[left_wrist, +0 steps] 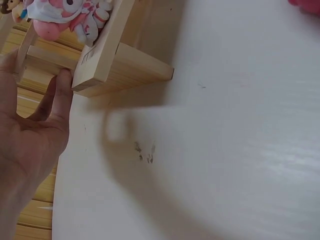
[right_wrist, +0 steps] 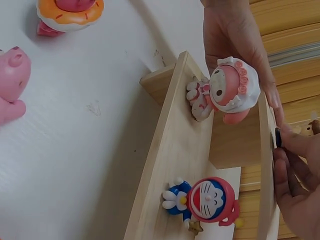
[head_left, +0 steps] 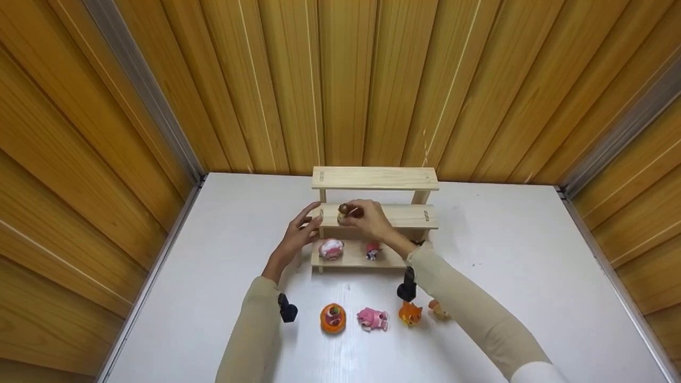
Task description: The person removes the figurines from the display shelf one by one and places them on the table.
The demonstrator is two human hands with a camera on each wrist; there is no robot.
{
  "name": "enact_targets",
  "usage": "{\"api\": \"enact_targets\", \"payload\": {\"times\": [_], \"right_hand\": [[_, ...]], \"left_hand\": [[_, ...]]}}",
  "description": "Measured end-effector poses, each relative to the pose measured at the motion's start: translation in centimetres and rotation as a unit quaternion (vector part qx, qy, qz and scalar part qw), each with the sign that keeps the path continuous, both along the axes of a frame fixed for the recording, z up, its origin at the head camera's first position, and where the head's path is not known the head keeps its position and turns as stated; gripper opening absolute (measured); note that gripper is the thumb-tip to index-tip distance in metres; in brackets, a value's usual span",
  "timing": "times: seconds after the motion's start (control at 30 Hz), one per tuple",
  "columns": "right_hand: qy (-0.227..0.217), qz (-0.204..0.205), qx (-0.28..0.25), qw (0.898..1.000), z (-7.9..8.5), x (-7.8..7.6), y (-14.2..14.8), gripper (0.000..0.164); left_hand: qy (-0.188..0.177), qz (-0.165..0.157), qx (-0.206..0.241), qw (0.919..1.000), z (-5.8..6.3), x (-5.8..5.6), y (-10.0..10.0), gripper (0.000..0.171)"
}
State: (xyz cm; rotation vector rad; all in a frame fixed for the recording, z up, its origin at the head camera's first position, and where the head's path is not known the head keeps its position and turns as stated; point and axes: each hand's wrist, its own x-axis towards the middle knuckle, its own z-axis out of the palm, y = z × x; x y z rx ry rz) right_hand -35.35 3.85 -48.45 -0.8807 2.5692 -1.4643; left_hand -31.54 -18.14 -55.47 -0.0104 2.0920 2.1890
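On the middle tier of a wooden three-tier shelf (head_left: 393, 214), my right hand (head_left: 367, 215) pinches a small brown-haired figurine (head_left: 342, 214). Its fingers cover much of the figurine. In the right wrist view, a small dark piece (right_wrist: 278, 137) shows by the thumb at the tier's edge. My left hand (head_left: 298, 234) rests against the shelf's left end, fingers extended and thumb apart. On the bottom tier sit a pink figurine with a white bonnet (right_wrist: 235, 87) and, to its right, a blue figurine with a red hood (right_wrist: 205, 200).
Before the shelf, an orange ring-shaped toy (head_left: 333, 318), a pink plush-like figurine (head_left: 372, 319) and an orange fox-like figurine (head_left: 409, 314) lie on the white table (head_left: 511, 255). Another small figurine (head_left: 439, 310) is partly behind the right sleeve. Wood-patterned walls (head_left: 346, 85) enclose the table.
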Motion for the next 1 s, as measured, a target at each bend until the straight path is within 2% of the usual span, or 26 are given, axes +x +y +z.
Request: {"api": "enact_targets", "payload": {"times": [0.17, 0.37, 0.63, 0.77, 1.0], "right_hand": [[-0.007, 0.001, 0.012, 1.000, 0.9, 0.7, 2.0, 0.022], [0.007, 0.016, 0.017, 1.000, 1.9, 2.1, 4.7, 0.021], [-0.013, 0.023, 0.026, 0.999, 3.3, 4.0, 9.1, 0.022], [-0.021, 0.014, 0.033, 0.999, 3.6, 4.5, 11.4, 0.023], [-0.035, -0.019, 0.054, 0.998, 4.0, 4.7, 15.0, 0.026]], "left_hand": [[0.005, 0.001, 0.001, 1.0000, -0.1, 0.1, -0.1, 0.052], [0.015, 0.001, -0.002, 0.9999, 0.2, -0.1, -0.1, 0.051], [0.004, -0.013, 0.003, 0.9999, -0.3, 0.1, 0.6, 0.052], [0.002, -0.017, 0.008, 0.9998, -0.5, 0.3, 0.8, 0.052], [0.003, -0.013, 0.005, 0.9999, 0.2, 0.2, 0.2, 0.051]]}}
